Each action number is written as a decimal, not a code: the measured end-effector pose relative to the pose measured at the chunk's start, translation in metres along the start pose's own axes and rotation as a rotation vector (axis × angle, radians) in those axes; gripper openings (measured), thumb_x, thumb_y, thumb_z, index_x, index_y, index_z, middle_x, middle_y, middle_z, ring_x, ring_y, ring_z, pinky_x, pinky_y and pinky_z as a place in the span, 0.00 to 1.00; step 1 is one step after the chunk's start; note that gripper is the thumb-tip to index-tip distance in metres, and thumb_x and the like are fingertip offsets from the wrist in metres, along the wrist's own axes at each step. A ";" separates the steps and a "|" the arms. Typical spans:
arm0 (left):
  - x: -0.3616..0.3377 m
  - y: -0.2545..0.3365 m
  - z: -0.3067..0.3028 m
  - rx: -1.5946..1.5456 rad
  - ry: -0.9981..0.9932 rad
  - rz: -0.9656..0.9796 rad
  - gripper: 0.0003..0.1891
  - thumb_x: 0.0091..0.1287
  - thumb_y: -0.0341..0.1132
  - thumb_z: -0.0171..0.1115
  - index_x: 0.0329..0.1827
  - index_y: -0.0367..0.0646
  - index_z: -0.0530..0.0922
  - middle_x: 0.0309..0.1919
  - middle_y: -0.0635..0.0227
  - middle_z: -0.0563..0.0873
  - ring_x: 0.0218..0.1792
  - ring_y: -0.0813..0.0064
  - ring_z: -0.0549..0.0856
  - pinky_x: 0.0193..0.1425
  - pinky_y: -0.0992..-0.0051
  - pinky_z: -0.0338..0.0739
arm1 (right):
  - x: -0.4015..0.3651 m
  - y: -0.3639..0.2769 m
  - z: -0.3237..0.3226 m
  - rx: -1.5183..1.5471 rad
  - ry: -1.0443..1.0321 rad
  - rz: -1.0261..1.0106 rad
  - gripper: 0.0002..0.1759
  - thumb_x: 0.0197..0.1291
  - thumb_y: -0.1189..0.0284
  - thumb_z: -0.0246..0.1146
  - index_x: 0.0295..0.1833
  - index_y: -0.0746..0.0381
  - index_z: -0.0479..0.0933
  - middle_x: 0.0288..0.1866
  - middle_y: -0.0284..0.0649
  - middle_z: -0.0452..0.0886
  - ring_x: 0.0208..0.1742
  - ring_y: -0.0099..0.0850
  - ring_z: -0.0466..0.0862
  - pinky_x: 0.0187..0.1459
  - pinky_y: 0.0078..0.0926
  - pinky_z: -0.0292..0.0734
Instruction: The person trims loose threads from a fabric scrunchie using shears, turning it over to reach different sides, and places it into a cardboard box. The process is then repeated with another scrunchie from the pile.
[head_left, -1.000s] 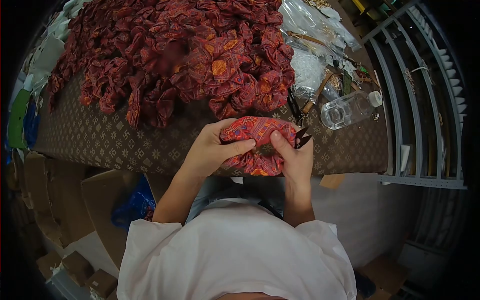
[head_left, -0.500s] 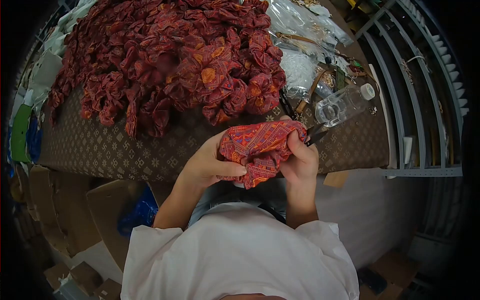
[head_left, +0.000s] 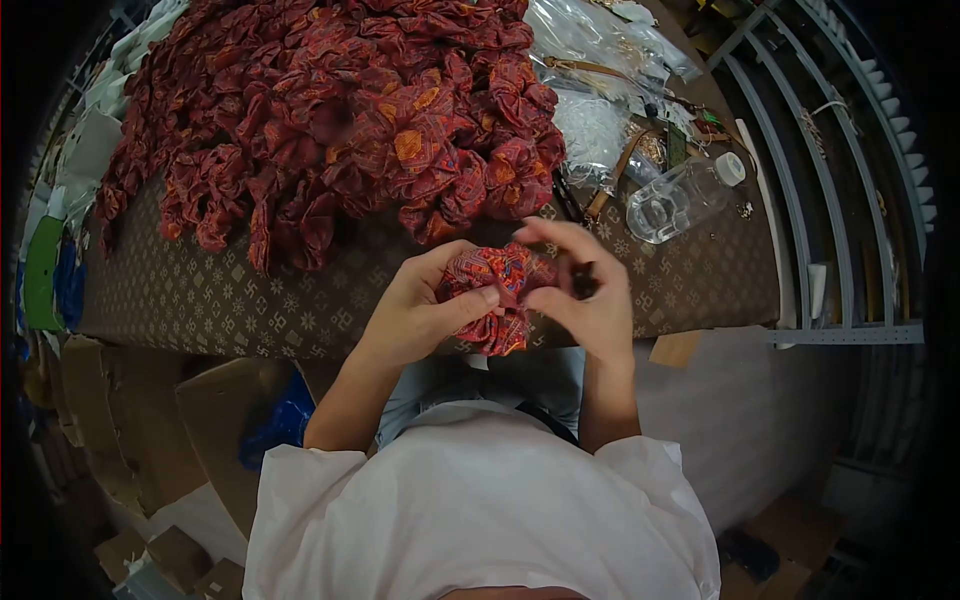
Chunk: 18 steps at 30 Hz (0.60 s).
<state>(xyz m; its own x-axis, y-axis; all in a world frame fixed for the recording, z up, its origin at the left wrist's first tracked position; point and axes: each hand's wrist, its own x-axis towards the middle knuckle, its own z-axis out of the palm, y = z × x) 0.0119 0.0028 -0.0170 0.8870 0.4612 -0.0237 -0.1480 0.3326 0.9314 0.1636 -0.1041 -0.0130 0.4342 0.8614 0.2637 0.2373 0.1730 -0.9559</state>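
Observation:
My left hand point(head_left: 412, 305) grips a red patterned scrunchie point(head_left: 487, 280), thumb pressed on its front. The fabric is bunched into a compact, gathered shape with orange and blue motifs. At its right side is my right hand point(head_left: 600, 290), thumb tip at the cloth and forefinger curved over the top, somewhat blurred. A small dark tool, seemingly black scissors point(head_left: 584, 281), is tucked inside my right hand; most of it is hidden by the fingers. Beyond both hands a large pile of similar red scrunchies point(head_left: 330, 130) covers the far part of the table.
The table point(head_left: 220, 300) has a brown patterned cloth. To the right lie a clear plastic bottle point(head_left: 680, 200) on its side, plastic bags point(head_left: 590, 130) and brown straps point(head_left: 620, 175). A metal rack point(head_left: 850, 200) stands at the right; cardboard boxes point(head_left: 150, 410) sit below left.
The scrunchie went from spread out between both hands to bunched up in my left hand. My right hand has shifted left and turned, and the dark blades no longer stick out to the right.

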 end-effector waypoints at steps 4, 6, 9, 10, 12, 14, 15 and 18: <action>0.001 0.003 0.000 -0.006 0.042 0.006 0.10 0.62 0.29 0.55 0.44 0.34 0.73 0.33 0.70 0.80 0.34 0.86 0.77 0.39 0.84 0.73 | -0.007 0.021 0.001 0.461 0.144 0.326 0.10 0.45 0.74 0.68 0.33 0.65 0.76 0.32 0.34 0.77 0.28 0.16 0.72 0.29 0.13 0.65; -0.002 0.002 -0.001 0.153 0.070 0.077 0.09 0.64 0.30 0.53 0.44 0.34 0.72 0.33 0.70 0.80 0.35 0.86 0.77 0.40 0.84 0.72 | -0.008 0.022 -0.001 0.516 0.205 0.247 0.07 0.48 0.75 0.66 0.30 0.64 0.73 0.30 0.33 0.76 0.30 0.17 0.72 0.30 0.14 0.65; -0.009 0.000 0.008 -0.015 0.135 0.122 0.10 0.64 0.30 0.51 0.45 0.34 0.72 0.34 0.70 0.79 0.36 0.86 0.76 0.41 0.84 0.72 | -0.009 0.016 -0.003 0.786 0.156 0.199 0.07 0.50 0.74 0.63 0.32 0.65 0.73 0.28 0.32 0.74 0.29 0.19 0.72 0.31 0.15 0.65; -0.009 -0.001 0.010 -0.017 0.131 0.120 0.10 0.64 0.30 0.51 0.45 0.34 0.72 0.34 0.70 0.79 0.36 0.86 0.76 0.41 0.84 0.72 | -0.010 0.014 -0.002 0.784 0.160 0.199 0.07 0.50 0.74 0.63 0.32 0.65 0.73 0.28 0.32 0.74 0.29 0.19 0.72 0.31 0.15 0.65; -0.010 -0.005 0.010 -0.096 0.109 0.202 0.11 0.65 0.30 0.51 0.46 0.34 0.71 0.35 0.70 0.79 0.37 0.86 0.76 0.42 0.84 0.72 | -0.011 0.010 0.001 0.847 0.136 0.202 0.07 0.51 0.74 0.63 0.31 0.65 0.73 0.28 0.32 0.74 0.29 0.19 0.72 0.31 0.15 0.65; -0.009 -0.006 0.009 -0.102 0.080 0.195 0.11 0.65 0.30 0.51 0.47 0.34 0.70 0.36 0.70 0.79 0.37 0.86 0.76 0.42 0.84 0.72 | -0.010 0.009 0.004 0.862 0.145 0.195 0.07 0.51 0.73 0.63 0.32 0.65 0.73 0.28 0.32 0.74 0.29 0.19 0.72 0.32 0.15 0.65; -0.008 -0.007 0.009 -0.107 0.050 0.188 0.11 0.65 0.30 0.50 0.47 0.34 0.70 0.36 0.70 0.79 0.37 0.86 0.76 0.42 0.84 0.72 | -0.010 0.009 0.005 0.876 0.156 0.186 0.08 0.52 0.73 0.63 0.33 0.65 0.73 0.28 0.32 0.74 0.29 0.19 0.72 0.32 0.14 0.65; -0.007 -0.004 0.011 -0.045 0.052 0.187 0.10 0.65 0.30 0.50 0.46 0.34 0.70 0.35 0.69 0.79 0.36 0.86 0.76 0.41 0.84 0.71 | -0.012 0.015 0.003 0.719 0.159 0.173 0.09 0.53 0.72 0.63 0.34 0.66 0.73 0.29 0.33 0.75 0.30 0.19 0.72 0.34 0.14 0.66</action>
<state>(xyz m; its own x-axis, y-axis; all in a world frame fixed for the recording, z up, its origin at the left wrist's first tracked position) 0.0109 -0.0108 -0.0168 0.8185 0.5600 0.1285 -0.3287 0.2729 0.9041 0.1599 -0.1104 -0.0306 0.5466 0.8348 0.0654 -0.4476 0.3573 -0.8198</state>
